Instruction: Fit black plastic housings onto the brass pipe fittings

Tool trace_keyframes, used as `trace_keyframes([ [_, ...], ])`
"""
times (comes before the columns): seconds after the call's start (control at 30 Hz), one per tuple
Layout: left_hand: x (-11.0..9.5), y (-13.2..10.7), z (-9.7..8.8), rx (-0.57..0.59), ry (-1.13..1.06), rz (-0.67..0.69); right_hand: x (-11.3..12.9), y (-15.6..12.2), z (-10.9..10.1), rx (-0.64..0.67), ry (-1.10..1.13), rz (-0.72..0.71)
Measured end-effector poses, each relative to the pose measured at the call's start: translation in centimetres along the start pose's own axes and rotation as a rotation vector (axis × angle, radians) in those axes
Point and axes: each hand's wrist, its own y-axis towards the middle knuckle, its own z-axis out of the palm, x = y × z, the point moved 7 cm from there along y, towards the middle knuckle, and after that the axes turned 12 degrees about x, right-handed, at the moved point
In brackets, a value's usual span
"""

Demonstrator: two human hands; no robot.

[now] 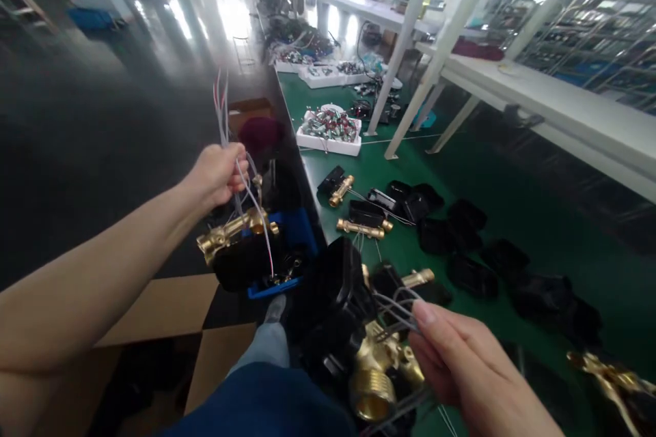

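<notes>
My left hand (218, 174) is closed on a bundle of thin wires (221, 106). A brass valve with a black housing (238, 249) hangs from those wires, over a blue bin (297, 235) beside the table. My right hand (464, 369) is low at the front, its fingers pinched on grey wires (397, 311) of another brass valve with a black housing (359, 348). That valve sits at the near edge of the green table (512, 205).
More brass valves (341, 190) and several black housings (466, 215) lie across the green mat. White trays of small parts (331, 130) stand further back. White frame legs (404, 48) rise from the table. Cardboard (164, 311) lies on the floor, with my blue-trousered leg (266, 382) beside it.
</notes>
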Motion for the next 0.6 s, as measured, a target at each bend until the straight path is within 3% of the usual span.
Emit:
trace_keyframes([
  [0.07, 2.9, 3.3, -4.0, -0.025, -0.011, -0.039, 1.1, 5.7, 4.4, 0.127, 0.040, 0.026],
  [0.13, 6.3, 6.9, -7.7, -0.040, -0.015, -0.078, 1.0, 11.7, 7.7, 0.157, 0.048, 0.044],
  [0.23, 12.0, 12.7, -12.5, -0.050, 0.067, -0.114, -1.0, 21.2, 11.4, 0.119, -0.047, 0.061],
  [0.3, 16.0, 16.4, -15.1, -0.053, 0.220, -0.127, -2.8, 27.9, 13.5, 0.110, -0.224, 0.067],
  [0.43, 24.1, 23.6, -18.9, -0.042, 0.493, -0.110, -7.7, 41.5, 17.2, 0.163, -0.649, 0.146],
  [0.6, 35.1, 32.7, -21.9, -0.030, 0.628, -0.082, -16.1, 57.3, 20.1, 0.244, -0.952, 0.223],
])
